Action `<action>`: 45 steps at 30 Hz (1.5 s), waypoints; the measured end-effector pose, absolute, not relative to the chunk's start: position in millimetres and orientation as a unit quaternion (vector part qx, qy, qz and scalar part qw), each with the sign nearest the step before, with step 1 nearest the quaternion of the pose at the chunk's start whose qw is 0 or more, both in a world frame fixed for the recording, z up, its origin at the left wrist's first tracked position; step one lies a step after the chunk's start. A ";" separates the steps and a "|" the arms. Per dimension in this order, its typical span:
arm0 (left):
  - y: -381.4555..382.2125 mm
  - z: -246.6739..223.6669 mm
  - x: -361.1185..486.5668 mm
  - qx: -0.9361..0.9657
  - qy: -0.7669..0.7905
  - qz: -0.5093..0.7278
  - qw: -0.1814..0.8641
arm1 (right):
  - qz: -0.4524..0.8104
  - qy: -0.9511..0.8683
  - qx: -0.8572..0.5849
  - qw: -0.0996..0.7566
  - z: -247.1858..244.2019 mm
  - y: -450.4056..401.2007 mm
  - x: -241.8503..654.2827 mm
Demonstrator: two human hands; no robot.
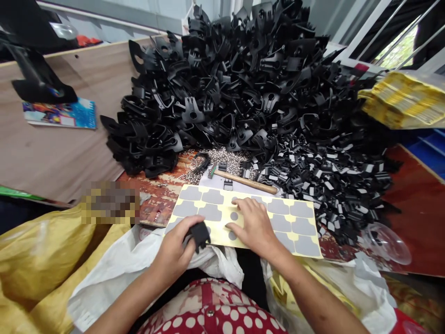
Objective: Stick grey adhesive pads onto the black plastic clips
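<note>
In my left hand, a small black plastic piece is gripped between thumb and fingers, just over the left part of a pale yellow backing sheet. Grey stickers, large shaped ones and small round ones, cover that sheet. My right hand rests over its middle with thumb and fingers apart, beside a round grey sticker. I see nothing held in it. Behind the sheet lies a hammer with a wooden handle and a greenish head.
A tall heap of black plastic parts fills the back. Small black clips with grey pads spread at right, near a clear plastic cup. Tiny shiny metal pieces lie behind the hammer. Yellow sacks stand at left.
</note>
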State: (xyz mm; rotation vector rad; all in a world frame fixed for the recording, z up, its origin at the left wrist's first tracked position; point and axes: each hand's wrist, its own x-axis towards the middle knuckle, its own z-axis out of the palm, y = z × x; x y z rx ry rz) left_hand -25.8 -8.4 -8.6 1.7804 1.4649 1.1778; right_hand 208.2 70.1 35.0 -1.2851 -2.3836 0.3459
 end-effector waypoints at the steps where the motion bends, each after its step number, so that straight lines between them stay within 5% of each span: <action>1: -18.7 -12.2 -40.1 0.711 0.534 0.398 0.227 | 0.162 -0.860 -0.450 0.180 43.0 80.6 208.7; 5: -51.9 -31.6 -79.4 0.795 0.526 0.279 0.118 | 0.162 -0.885 -0.403 0.166 68.4 129.8 180.4; 9: -66.5 -43.0 -84.6 0.763 0.568 0.294 0.090 | 0.053 -0.912 -0.368 0.173 65.9 182.1 116.3; 12: -66.5 -30.0 -77.3 0.679 0.608 0.363 0.193 | 0.033 -0.924 -0.352 0.147 54.5 210.2 79.9; 15: -54.9 -1.4 -69.1 0.492 0.634 0.441 0.402 | 0.034 -0.922 -0.357 0.146 48.2 208.9 75.4; 21: -2.2 40.0 -50.7 0.189 0.440 0.566 0.671 | 0.141 -0.924 -0.172 0.311 36.4 110.5 129.0; 23: 17.2 41.3 -43.3 0.200 0.452 0.538 0.683 | 0.192 -0.910 -0.160 0.329 27.2 78.8 147.8; 29: 78.6 36.5 -27.0 0.281 0.495 0.544 0.616 | 0.310 -0.749 -0.438 0.389 2.3 50.7 180.8; 35: 128.3 18.0 -7.0 0.306 0.482 0.442 0.692 | 0.374 -0.727 -0.457 0.350 -5.1 53.1 177.8; 40: 137.8 8.9 -8.8 0.300 0.462 0.430 0.716 | 0.654 -0.621 -0.338 0.268 30.8 47.4 185.5; 42: 130.6 12.4 -11.1 0.295 0.448 0.443 0.718 | 0.642 -0.635 -0.326 0.279 44.3 46.7 188.0; 45: 108.0 20.0 -10.4 0.263 0.411 0.474 0.733 | 0.480 -0.643 -0.430 0.413 46.1 56.0 187.9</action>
